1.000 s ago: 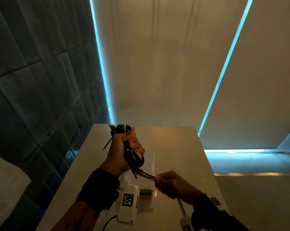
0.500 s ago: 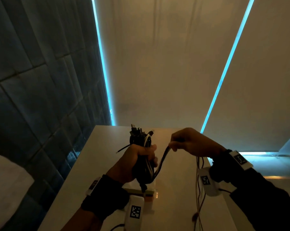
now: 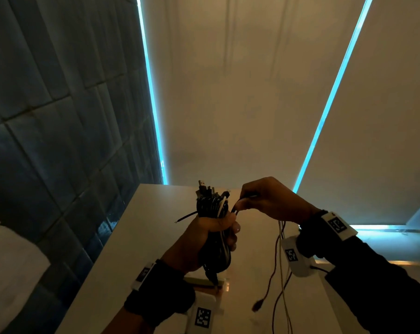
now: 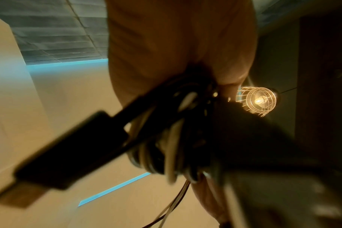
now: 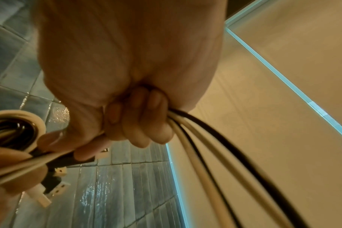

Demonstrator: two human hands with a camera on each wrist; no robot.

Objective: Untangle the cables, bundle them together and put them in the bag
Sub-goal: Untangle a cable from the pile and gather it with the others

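My left hand (image 3: 213, 233) grips an upright bundle of black and white cables (image 3: 211, 206) above the white table (image 3: 136, 249), USB plugs sticking out of its top. My right hand (image 3: 264, 198) is just right of the bundle's top and grips the loose cable ends (image 5: 203, 148), white and black strands running through its fist. Their tails (image 3: 280, 273) hang down to the table. In the left wrist view the looped bundle (image 4: 176, 138) fills the frame, blurred. The clear bag (image 3: 204, 283) lies on the table under my left wrist, mostly hidden.
A dark padded wall (image 3: 59, 116) stands to the left and pale blinds (image 3: 228, 92) with blue light strips behind the table. A caged lamp (image 4: 258, 101) glows in the left wrist view. The table's right edge lies under my right forearm.
My right hand rose from low near the table's front to the bundle's top, carrying the loose cable ends up and around. My left hand tilted the bundle more upright.
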